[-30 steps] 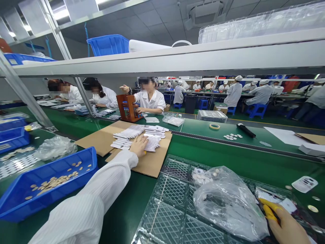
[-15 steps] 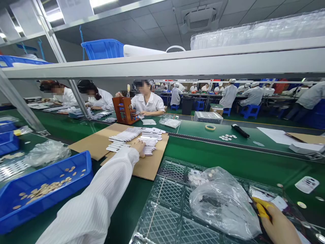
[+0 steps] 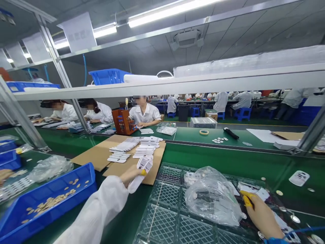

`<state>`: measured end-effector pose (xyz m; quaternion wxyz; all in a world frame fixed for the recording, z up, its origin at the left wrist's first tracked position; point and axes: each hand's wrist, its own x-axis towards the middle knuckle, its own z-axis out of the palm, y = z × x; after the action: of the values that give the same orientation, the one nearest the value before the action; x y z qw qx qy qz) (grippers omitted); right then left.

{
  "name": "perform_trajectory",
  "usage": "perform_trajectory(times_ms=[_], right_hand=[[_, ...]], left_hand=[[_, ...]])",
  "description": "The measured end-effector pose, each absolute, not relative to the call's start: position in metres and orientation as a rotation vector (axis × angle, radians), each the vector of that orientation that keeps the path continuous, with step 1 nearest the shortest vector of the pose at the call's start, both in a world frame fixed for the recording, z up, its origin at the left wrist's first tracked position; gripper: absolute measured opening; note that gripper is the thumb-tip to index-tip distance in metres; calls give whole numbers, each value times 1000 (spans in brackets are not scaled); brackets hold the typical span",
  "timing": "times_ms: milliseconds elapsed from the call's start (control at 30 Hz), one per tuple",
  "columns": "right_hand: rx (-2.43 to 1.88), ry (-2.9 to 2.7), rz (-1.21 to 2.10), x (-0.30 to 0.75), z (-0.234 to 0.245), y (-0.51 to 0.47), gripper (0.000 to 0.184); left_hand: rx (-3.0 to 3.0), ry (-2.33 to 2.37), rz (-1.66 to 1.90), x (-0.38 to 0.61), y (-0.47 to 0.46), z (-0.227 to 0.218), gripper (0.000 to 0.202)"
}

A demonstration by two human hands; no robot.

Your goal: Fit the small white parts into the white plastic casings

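My left hand (image 3: 131, 175), with a yellow finger cot on its thumb, grips a long white plastic panel (image 3: 145, 165) with rounded ends and dark cut-outs or markings. Just beyond it, rows of stacked white panels (image 3: 146, 149) lie on brown cardboard (image 3: 148, 173). At the right, my right hand (image 3: 261, 211) wears yellow finger cots; its thumb and fingers are pinched together, and whatever is between them cannot be made out. Beside those fingers lie a clear plastic bag (image 3: 213, 200) and small white parts, over a clear compartmented tray (image 3: 165, 196).
A blue bin (image 3: 86, 184) of small round discs stands at the left, beside a crumpled plastic bag (image 3: 52, 167). Across the green belt (image 3: 203, 152), a person sits by an orange-brown fixture (image 3: 123, 122). A white shelf (image 3: 152, 88) crosses overhead. Another person's hand (image 3: 5, 174) shows at the left edge.
My left hand has come back from the stacks towards me, lifting a white panel. My right hand stays pinched beside the bag. The view has tilted upward.
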<state>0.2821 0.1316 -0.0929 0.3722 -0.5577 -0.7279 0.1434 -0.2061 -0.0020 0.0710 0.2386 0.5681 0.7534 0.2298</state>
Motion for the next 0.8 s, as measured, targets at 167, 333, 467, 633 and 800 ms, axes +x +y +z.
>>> perform_trajectory(times_ms=[167, 333, 467, 633, 800], right_hand=[[-1399, -1588, 430, 274, -41, 120, 43], [-1051, -1322, 1057, 258, 42, 64, 42], [-748, -987, 1374, 270, 73, 11, 48], [-855, -515, 1079, 348, 32, -24, 34], [-920, -290, 1029, 420, -9, -48, 31]], left_hand=[[1400, 1538, 805, -105, -11, 98, 40], [798, 811, 857, 27, 5, 109, 36], [696, 612, 713, 134, 16, 100, 39], [679, 406, 608, 255, 17, 62, 39], [647, 354, 441, 328, 7, 20, 40]])
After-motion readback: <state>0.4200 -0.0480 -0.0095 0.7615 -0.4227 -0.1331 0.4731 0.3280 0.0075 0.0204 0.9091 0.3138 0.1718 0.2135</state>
